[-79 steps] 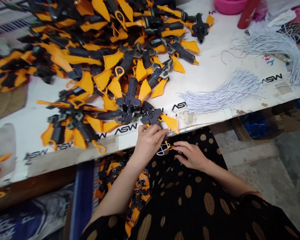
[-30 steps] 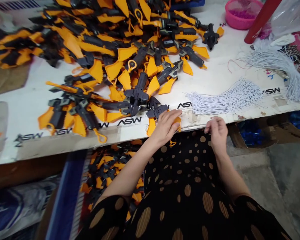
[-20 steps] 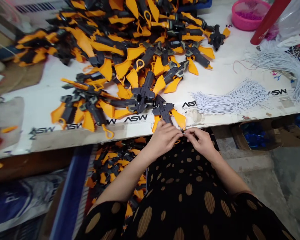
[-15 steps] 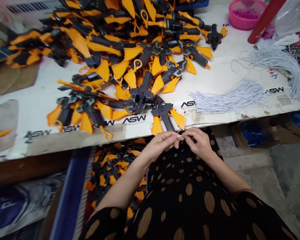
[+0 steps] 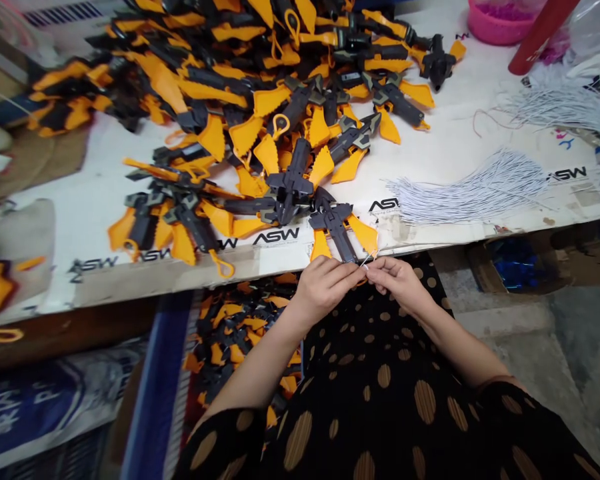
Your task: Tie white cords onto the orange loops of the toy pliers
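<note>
At the table's front edge, a dark grey plastic toy with orange fins (image 5: 334,223) lies with its lower end towards me. My left hand (image 5: 327,285) is closed at that lower end, its fingers bent over the toy's tip and a thin white string (image 5: 369,257). Close beside it, my right hand (image 5: 395,280) pinches the same string between thumb and forefinger. A loop of the string stands up by the right orange fin. The fingers hide the place where string and toy meet.
A heap of similar toys (image 5: 290,173) covers the table's middle and back. To the right lies a bundle of white strings (image 5: 475,187), with a pink basket (image 5: 500,23) and a red tube (image 5: 540,37) behind. More toys fill a blue crate (image 5: 155,387) below the table.
My left hand has turned over, its fingers now closer to the toy's tip. My right hand has drawn in beside it, and the string's loop has shifted. The view has moved slightly left.
</note>
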`<state>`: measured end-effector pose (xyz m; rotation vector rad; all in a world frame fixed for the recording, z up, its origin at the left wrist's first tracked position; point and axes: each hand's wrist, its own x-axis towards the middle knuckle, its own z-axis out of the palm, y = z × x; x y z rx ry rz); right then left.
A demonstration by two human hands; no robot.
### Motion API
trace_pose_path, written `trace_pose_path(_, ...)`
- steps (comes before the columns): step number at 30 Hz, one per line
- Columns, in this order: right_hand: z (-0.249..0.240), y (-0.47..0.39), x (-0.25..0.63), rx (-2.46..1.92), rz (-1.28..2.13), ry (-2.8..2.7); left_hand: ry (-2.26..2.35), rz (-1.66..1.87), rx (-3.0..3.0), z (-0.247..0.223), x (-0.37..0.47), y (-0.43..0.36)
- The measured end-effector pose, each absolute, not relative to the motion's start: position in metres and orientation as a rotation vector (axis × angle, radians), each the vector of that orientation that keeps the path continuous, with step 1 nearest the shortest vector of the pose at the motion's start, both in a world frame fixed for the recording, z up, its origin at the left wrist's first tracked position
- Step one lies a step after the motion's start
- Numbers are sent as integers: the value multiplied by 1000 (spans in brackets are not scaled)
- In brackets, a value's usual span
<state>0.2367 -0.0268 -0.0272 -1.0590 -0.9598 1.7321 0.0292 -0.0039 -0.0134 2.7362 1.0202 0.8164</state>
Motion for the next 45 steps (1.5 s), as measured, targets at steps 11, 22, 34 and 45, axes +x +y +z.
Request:
trace_pose_path(11,-25,-29,237,-984,1073,-1513,1103,894,1423,-10,59,-17)
trace_pose_path(22,-13,-18,253,-1141,1579,-1520,986,841,1962,5,45,-2)
trace_pose_path(34,-20,-26,227,-1311,1403,-1365,1239,997,2016,-2,50,-18)
trace_pose_path(45,-28,-28,225,-934,1200,-1601,1370,944,1749,3,54,-32)
